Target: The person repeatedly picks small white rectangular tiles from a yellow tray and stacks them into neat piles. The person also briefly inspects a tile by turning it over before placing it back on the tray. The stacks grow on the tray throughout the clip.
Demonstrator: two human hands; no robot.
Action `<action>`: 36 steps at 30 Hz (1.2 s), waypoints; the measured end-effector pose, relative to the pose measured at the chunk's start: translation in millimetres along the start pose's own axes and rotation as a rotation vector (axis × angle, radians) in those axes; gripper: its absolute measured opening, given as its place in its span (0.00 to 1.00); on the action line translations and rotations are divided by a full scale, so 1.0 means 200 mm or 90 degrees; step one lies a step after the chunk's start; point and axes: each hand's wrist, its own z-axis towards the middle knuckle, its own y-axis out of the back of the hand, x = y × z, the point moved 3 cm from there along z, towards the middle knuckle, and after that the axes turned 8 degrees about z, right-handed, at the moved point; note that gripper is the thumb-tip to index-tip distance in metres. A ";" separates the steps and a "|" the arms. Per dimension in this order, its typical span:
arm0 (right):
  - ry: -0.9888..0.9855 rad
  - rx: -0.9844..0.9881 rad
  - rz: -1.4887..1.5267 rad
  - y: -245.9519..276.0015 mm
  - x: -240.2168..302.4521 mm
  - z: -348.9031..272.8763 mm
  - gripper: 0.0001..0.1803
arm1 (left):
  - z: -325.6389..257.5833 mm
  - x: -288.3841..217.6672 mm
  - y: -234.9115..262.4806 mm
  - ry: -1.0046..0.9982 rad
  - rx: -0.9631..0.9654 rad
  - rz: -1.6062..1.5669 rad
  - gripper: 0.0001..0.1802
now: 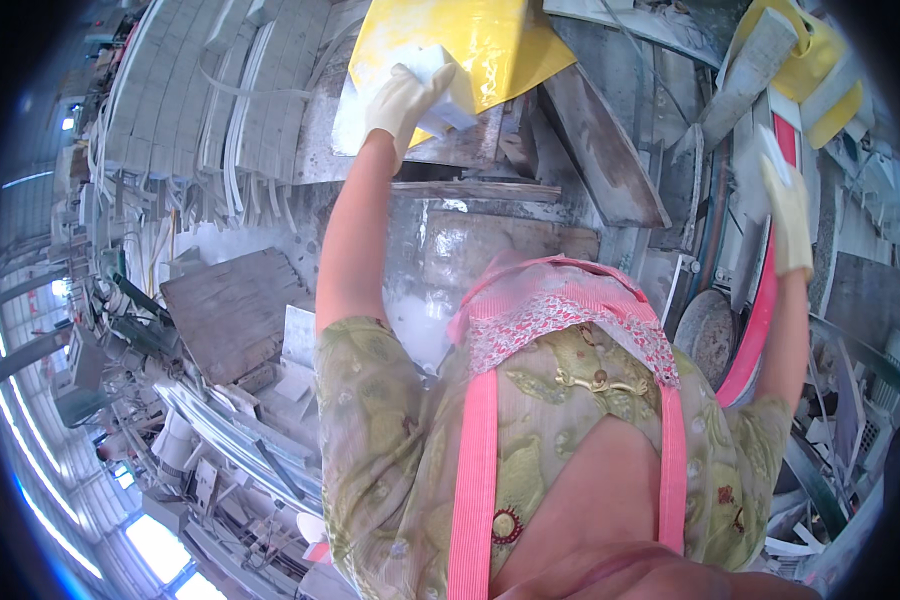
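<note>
Head view: both gloved hands point(402, 100) point(788, 215) reach forward.

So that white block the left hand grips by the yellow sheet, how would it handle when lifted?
The white block probably stays rigid: its edges look straight in the gloved left hand. It may be light, since one hand grips it overhead. It is possibly crumbly, given the white dust below.

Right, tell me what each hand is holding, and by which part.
The left hand, gloved, grips a white block by its near end, against a yellow sheet. The right hand, also gloved, holds a thin white piece by its lower end.
</note>
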 end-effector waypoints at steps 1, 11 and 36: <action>-0.021 0.157 0.187 -0.17 0.12 -0.01 0.28 | 0.00 0.00 0.00 -0.008 0.001 0.020 0.48; 0.012 0.223 0.424 -1.69 1.03 -0.34 0.24 | 0.03 0.06 0.00 0.002 0.033 0.020 0.40; 0.241 0.536 0.234 -1.79 0.94 -0.58 0.45 | 0.06 -0.13 -0.06 0.108 -0.020 0.137 0.70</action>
